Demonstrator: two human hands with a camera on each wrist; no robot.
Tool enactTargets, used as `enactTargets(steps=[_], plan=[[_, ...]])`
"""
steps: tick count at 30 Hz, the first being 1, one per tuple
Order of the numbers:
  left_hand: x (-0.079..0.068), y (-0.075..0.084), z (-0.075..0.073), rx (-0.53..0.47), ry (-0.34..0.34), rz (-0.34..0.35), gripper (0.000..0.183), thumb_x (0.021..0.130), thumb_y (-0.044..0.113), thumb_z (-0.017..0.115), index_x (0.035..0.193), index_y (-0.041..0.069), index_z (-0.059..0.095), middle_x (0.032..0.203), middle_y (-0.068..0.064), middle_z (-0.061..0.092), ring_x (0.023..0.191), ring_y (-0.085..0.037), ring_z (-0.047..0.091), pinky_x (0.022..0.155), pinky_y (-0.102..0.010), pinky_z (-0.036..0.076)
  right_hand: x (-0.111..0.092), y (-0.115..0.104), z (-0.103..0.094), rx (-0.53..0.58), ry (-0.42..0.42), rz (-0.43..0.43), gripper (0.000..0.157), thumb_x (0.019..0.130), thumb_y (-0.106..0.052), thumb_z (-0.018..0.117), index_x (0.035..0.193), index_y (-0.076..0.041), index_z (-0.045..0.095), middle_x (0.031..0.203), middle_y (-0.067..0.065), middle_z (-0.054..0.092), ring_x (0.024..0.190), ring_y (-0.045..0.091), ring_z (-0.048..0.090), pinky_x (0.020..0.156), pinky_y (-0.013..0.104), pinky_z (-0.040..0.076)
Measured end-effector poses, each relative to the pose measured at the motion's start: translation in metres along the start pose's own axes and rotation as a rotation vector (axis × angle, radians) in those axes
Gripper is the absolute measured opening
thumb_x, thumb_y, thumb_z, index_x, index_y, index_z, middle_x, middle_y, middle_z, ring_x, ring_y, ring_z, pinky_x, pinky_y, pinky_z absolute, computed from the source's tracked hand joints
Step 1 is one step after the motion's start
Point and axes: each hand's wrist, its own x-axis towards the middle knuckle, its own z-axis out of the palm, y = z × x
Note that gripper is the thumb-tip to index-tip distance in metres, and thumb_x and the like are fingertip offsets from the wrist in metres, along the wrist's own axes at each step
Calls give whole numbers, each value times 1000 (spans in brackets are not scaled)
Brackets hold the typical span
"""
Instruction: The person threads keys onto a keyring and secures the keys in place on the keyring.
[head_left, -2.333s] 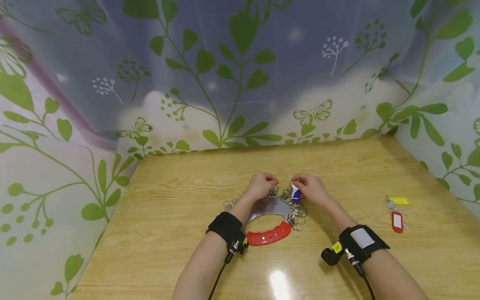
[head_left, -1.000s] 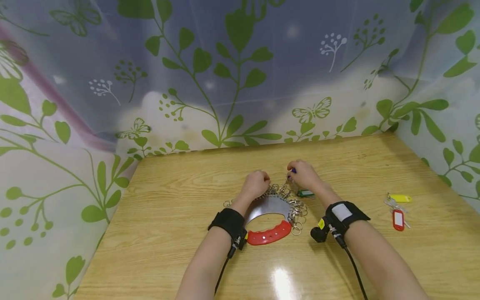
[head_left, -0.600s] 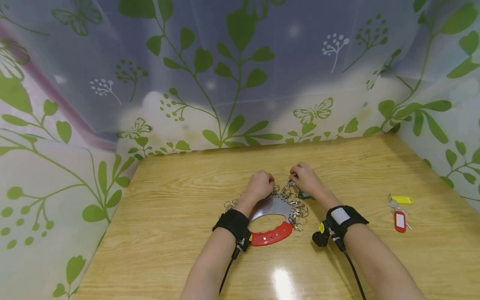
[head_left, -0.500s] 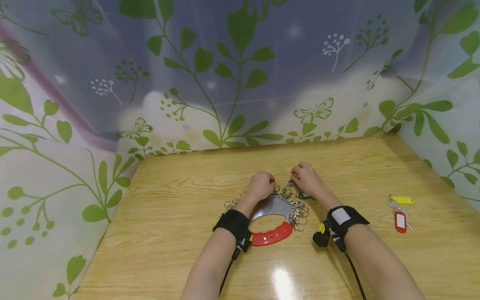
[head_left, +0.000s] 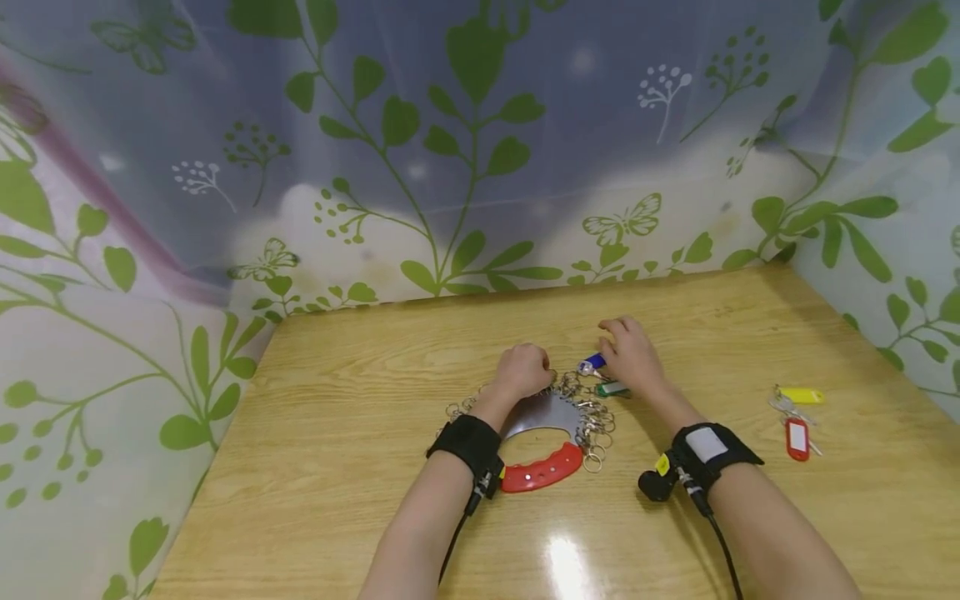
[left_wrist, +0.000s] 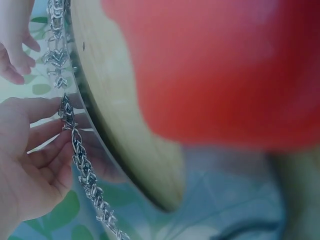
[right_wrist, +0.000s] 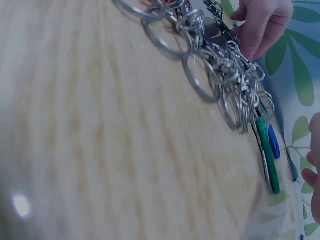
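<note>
A person's left hand (head_left: 522,372), fingers curled, pinched metal rings (head_left: 597,417) at the far edge of a red-handled metal plate (head_left: 546,412). At the plate's far right lay a blue tag (head_left: 596,362) and a green tag (head_left: 612,388); just beside them the right hand (head_left: 632,354) hung, fingers loosely parted. Well right of the plate lay 2 more, a red tag (head_left: 797,439) and a yellow tag (head_left: 802,396).

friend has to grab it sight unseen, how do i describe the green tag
On the wooden table, find the plate with the red handle and the rings along its curved edge. Just past the rings, next to the right hand, lies a blue tag. The green tag lies just on its near side, set apart by being the only green one.
</note>
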Motion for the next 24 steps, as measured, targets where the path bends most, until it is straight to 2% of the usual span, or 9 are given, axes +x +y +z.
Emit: enactTargets(steps=[6,8,12,14,17,20,24], plan=[[1,3,1,71,10,6,21,88,22,59,69,15,66,69,3,56,60,-12,49,57,-26,38,-8,7,-5,29,54,15,26,91,-3,51,114,7,56,108,23,50,101,39,48,83,51,41],[1,4,1,97,7,6,26,87,19,58,62,15,61,65,3,52,59,-12,48,58,-26,37,-11,9,-5,27,67,21,25,90,-3,51,113,7,57,107,23,51,100,39,49,83,51,40],[3,7,1,188,-5,22,37,87,14,54,53,15,40,57,3,41,56,-14,41,60,-28,35,-15,12,-5,14,87,23,24,90,-2,50,111,7,58,105,23,51,99,39,49,84,50,40],[4,9,0,248,-1,42,38,86,12,54,53,15,35,57,3,42,57,-14,43,62,-28,39,-17,13,-4,8,99,20,23,90,-2,50,110,6,59,104,23,52,99,38,49,84,50,40],[4,12,0,295,12,53,37,86,13,54,53,16,38,61,2,52,60,-14,50,67,-31,44,-20,13,-4,8,125,9,22,88,1,51,107,7,60,102,22,53,98,37,50,83,49,40],[3,12,0,230,16,-4,35,85,14,55,53,16,41,62,1,53,61,-15,52,70,-35,46,-23,11,-5,18,147,-4,20,87,3,51,104,7,61,98,21,53,93,36,51,80,48,42],[0,7,2,60,34,-89,37,84,16,55,50,17,39,53,2,43,56,-16,45,78,-40,42,-27,9,-5,24,157,-15,18,86,2,52,100,6,63,94,17,54,86,32,52,75,46,43]])
